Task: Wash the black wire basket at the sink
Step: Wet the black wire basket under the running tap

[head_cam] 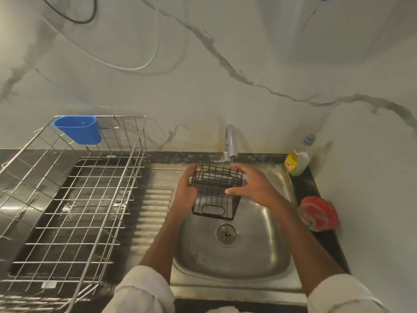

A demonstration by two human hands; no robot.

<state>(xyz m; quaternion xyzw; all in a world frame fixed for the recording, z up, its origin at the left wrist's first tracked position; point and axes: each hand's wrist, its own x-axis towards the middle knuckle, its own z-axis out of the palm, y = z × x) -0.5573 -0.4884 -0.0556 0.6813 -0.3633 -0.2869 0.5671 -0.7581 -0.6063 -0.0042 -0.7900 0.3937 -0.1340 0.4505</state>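
Both hands hold basket over sink, under tap: left hand grips left side, right hand clasps right side.

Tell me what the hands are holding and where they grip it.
Both hold the black wire basket above the sink: left hand grips its left side, right hand its upper right edge.

A home kitchen, by every sign. Steel sink with ribbed drainboard, set in a dark stone counter. Chrome tap at the back edge. Wire dish rack to the left, with a blue plastic cup hooked on its rim. Bottle of yellow dish liquid in the corner, and a red round tub beside the sink. Marble-look wall behind, stained near the tap.
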